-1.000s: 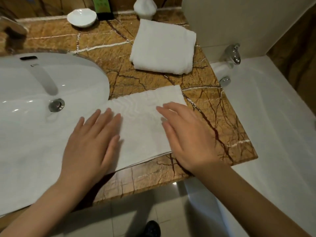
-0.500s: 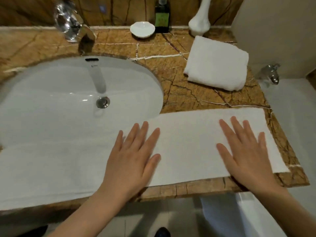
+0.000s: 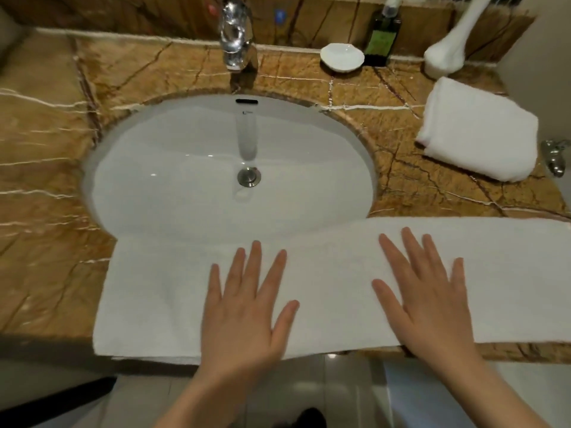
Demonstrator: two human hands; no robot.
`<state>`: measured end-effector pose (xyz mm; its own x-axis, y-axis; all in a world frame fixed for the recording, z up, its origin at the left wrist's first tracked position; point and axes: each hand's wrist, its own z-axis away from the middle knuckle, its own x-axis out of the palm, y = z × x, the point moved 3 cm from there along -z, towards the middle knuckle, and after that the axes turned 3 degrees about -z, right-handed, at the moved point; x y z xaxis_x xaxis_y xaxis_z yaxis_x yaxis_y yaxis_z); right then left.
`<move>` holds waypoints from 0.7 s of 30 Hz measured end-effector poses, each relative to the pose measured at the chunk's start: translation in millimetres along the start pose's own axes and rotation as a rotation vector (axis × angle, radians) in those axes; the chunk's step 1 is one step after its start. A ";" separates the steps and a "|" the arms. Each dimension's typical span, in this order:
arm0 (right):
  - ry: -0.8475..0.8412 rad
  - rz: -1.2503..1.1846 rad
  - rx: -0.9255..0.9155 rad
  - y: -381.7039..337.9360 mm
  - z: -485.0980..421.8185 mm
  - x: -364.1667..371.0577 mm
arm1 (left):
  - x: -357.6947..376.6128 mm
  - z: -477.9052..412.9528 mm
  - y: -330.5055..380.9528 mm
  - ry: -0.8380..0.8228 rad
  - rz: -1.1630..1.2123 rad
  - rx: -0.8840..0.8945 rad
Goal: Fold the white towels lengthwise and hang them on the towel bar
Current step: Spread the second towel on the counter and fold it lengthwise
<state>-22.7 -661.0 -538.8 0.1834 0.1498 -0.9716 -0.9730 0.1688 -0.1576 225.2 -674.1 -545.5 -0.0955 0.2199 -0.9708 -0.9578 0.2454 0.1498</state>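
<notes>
A long white towel (image 3: 327, 267), folded into a narrow strip, lies flat along the front edge of the brown marble counter (image 3: 46, 211) and over the front of the sink. My left hand (image 3: 247, 310) rests flat on its middle, fingers spread. My right hand (image 3: 429, 298) lies flat on it further right, fingers apart too. A second white towel (image 3: 475, 128), folded into a thick square, sits at the back right of the counter. No towel bar is in view.
The white oval sink (image 3: 185, 168) fills the centre, with a chrome tap (image 3: 236, 35) behind it. Along the back wall stand a small white dish (image 3: 341, 55), a dark green bottle (image 3: 381, 38) and a white vase (image 3: 448, 54). A chrome fitting (image 3: 554, 156) sits at the right.
The view has swung left, bringing the whole sink and the strip's left end into sight. Both hands have slid left along the towel, staying flat on it.
</notes>
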 end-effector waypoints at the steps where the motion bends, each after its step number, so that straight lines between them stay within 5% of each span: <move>1: -0.002 -0.002 0.002 -3.7 0.4 -1.4 | -2.4 0.7 -1.1 -0.002 0.023 0.012; 4: 0.029 -0.112 -0.048 -33.5 -2.5 -7.3 | -14.6 -2.9 -28.4 0.049 0.107 0.024; 9: 0.001 -0.107 -0.386 -146.3 -1.5 17.9 | -19.2 -2.4 -114.4 0.064 -0.065 0.037; 13: 0.025 -0.083 -0.394 -215.8 -2.1 42.0 | -19.1 6.1 -158.6 0.053 -0.106 -0.010; 17: 0.053 -0.169 -0.407 -242.6 -6.2 44.1 | -30.7 -4.7 -191.6 0.087 -0.079 0.001; 21: 0.121 -0.377 -0.606 -246.2 1.0 31.6 | -38.3 -12.8 -207.9 0.136 -0.029 0.083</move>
<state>222.8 -696.8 -530.5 0.5389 0.0731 -0.8392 -0.7601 -0.3873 -0.5218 424.5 -745.7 -541.9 -0.1089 0.0834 -0.9905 -0.9354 0.3285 0.1305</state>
